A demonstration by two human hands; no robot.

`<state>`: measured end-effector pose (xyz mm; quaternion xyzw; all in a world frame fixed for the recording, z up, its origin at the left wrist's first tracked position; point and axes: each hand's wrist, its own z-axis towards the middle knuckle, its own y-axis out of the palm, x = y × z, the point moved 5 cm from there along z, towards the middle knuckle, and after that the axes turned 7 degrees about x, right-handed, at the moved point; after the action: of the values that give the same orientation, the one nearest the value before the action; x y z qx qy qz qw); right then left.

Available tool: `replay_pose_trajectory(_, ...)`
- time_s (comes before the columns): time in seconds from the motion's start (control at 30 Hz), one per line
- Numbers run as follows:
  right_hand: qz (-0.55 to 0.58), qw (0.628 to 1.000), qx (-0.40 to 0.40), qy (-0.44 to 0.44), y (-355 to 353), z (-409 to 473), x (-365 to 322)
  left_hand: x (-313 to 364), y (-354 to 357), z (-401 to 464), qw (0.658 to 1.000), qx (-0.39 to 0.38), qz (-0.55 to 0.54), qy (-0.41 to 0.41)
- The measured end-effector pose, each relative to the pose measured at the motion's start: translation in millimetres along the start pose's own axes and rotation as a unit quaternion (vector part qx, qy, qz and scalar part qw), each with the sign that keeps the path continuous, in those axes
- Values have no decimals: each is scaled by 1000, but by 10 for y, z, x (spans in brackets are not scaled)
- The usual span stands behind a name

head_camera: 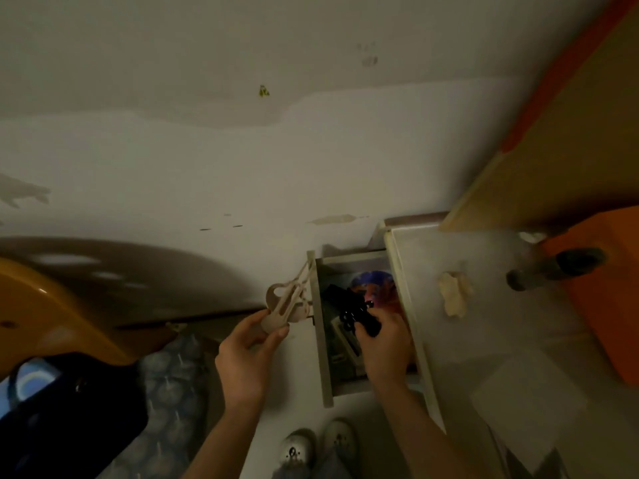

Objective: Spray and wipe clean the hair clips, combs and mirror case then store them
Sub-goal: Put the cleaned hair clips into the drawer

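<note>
We are storing: right hand (pixel 383 337) gripping black clip (pixel 359 318) over open drawer (pixel 320 326); left hand (pixel 249 354) pinching beige clips (pixel 287 302), waiting their turn.

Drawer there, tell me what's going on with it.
A person stands at the open drawer. The right hand holds a black hair clip down inside it, among things already there. The left hand holds a beige hair clip just outside the drawer's front. A crumpled cloth lies on the countertop beside it.
</note>
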<state>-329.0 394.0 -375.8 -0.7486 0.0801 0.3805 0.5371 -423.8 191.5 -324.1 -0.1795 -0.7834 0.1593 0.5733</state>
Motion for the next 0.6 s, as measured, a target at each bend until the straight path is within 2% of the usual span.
replay_pose_trajectory(0.2,18,1000,7,-2,361,216,73,-112,186,120,1000,3,-26,-9)
replay_pose_trajectory(0.6,-27,997,38,-58,791,411,129,-330,319,196,999,9,-45,-26)
